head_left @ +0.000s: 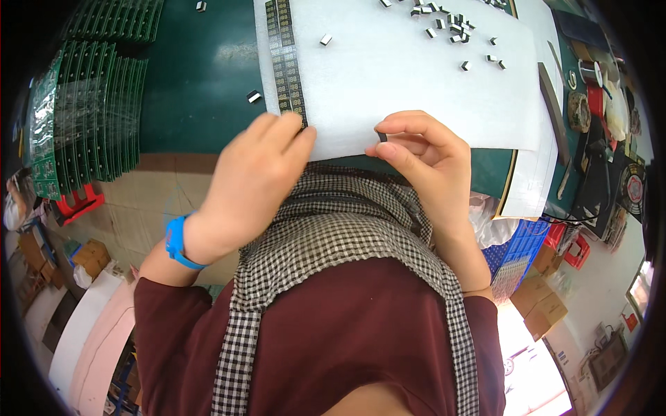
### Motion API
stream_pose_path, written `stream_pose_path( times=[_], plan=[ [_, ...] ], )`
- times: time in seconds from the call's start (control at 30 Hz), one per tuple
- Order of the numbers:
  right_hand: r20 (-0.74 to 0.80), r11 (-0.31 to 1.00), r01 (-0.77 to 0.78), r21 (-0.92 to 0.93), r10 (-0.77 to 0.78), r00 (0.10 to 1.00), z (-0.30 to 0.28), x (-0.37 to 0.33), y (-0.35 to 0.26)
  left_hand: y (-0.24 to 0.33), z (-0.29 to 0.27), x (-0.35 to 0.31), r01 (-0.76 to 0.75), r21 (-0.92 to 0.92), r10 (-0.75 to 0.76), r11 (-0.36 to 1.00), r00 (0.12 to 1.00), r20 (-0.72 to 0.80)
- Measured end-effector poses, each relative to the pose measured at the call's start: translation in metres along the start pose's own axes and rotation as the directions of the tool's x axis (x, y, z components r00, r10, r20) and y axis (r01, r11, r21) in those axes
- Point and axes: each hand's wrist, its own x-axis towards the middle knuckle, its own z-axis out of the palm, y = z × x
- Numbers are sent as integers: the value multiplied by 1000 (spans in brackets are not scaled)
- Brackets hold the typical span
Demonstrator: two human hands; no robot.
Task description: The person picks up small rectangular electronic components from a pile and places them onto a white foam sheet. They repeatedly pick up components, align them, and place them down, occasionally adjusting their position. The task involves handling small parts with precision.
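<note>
My right hand (pixel 438 161) pinches a small black block (pixel 381 136) between thumb and forefinger, just over the near edge of a white foam sheet (pixel 361 83). My left hand (pixel 257 179), slightly blurred, is closed with its fingertips at the near end of a long strip (pixel 283 59). The strip carries two columns of small dark segment-digit faces. Whether these fingers grip the strip or a small piece is hidden. Several small black-and-white blocks (pixel 456 29) lie scattered on the sheet's far right, and a single block (pixel 325 40) lies beside the strip.
Green circuit boards (pixel 90 104) stand in packed rows at the left of the green table (pixel 194 90). A loose block (pixel 254 96) lies on the table left of the sheet. A dark flat bar (pixel 553 111), a wire spool (pixel 590 73) and other tools line the right side.
</note>
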Motion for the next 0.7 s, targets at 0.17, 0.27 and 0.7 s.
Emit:
stream_pose_path(
  times=[0.17, 0.27, 0.7],
  plan=[
    [26, 994, 32, -101, -29, 999, 2, 3, 4, 13, 22, -4, -188, 535, 235, 823, 972, -19],
    [62, 938, 197, -286, -187, 980, 2, 3, 7, 13, 15, 2, -217, 513, 237, 830, 971, 27],
    [128, 626, 532, -571, -572, 810, 13, -3, 3, 2, 17, 17, 344, -906, -191, -246, 899, 393]
  ],
)
